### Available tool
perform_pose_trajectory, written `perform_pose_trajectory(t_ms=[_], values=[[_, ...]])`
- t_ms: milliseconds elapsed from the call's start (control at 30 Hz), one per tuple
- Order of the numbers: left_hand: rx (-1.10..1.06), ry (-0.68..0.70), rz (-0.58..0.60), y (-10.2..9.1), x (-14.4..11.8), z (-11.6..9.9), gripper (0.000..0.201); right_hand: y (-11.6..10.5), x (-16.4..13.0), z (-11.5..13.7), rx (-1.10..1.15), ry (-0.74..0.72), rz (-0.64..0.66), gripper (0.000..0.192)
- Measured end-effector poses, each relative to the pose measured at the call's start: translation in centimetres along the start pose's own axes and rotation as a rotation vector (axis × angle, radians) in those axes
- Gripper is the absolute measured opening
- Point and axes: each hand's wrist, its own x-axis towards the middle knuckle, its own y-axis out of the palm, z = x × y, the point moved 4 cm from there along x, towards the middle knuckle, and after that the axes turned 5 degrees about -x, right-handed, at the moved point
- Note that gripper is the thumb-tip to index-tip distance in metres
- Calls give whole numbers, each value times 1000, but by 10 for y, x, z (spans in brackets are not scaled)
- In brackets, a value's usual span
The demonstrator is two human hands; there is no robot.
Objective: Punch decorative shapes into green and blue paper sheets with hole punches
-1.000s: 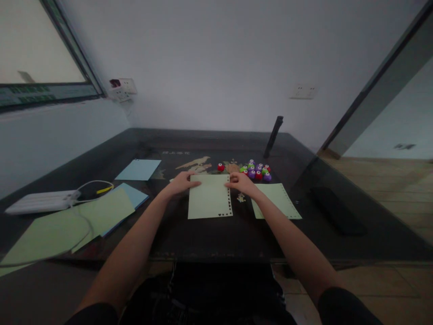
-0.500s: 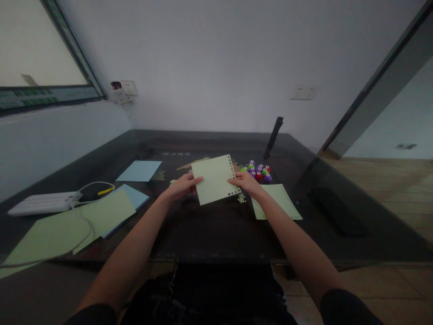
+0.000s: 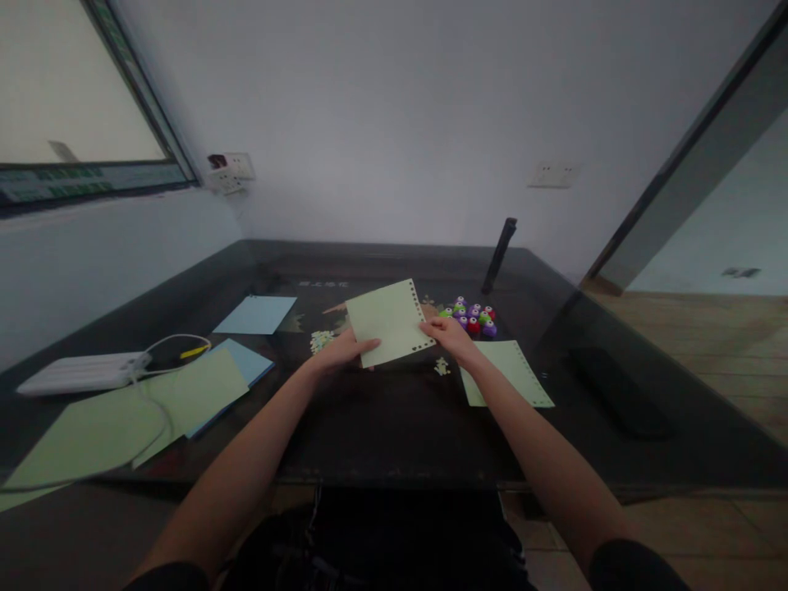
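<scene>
Your left hand [image 3: 340, 350] and right hand [image 3: 454, 337] each pinch a pale green sheet of paper [image 3: 387, 320], thin, flat and four-cornered, small holes punched along its right edge. It sits slanted between them, over the dark, smooth surface [image 3: 394, 435].

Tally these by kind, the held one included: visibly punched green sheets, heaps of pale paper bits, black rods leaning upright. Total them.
Punched green sheets: 2
Heaps of pale paper bits: 2
Black rod: 1
Total: 5
</scene>
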Motion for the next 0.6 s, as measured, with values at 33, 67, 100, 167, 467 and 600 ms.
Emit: perform_pose_trajectory(t_ms=[33, 67, 100, 167, 467, 600], values=[[-18, 18, -51, -2, 1, -1, 40, -2, 1, 0, -37, -13, -24, 35], [-36, 39, -107, -4, 2, -2, 37, -4, 2, -1, -62, -21, -37, 36], [-54, 59, -160, -7, 2, -3, 35, -4, 4, -2, -76, -23, -40, 36], [-94, 89, -244, -11, 4, -4, 32, -5, 8, -5, -102, -15, -46, 36], [-283, 128, -336, -20, 12, 3, 31, 3, 46, -7, -464, -79, -196, 19], [-300, 127, -335, -15, 9, 0, 31, 11, 65, -8, -787, -24, -223, 25]])
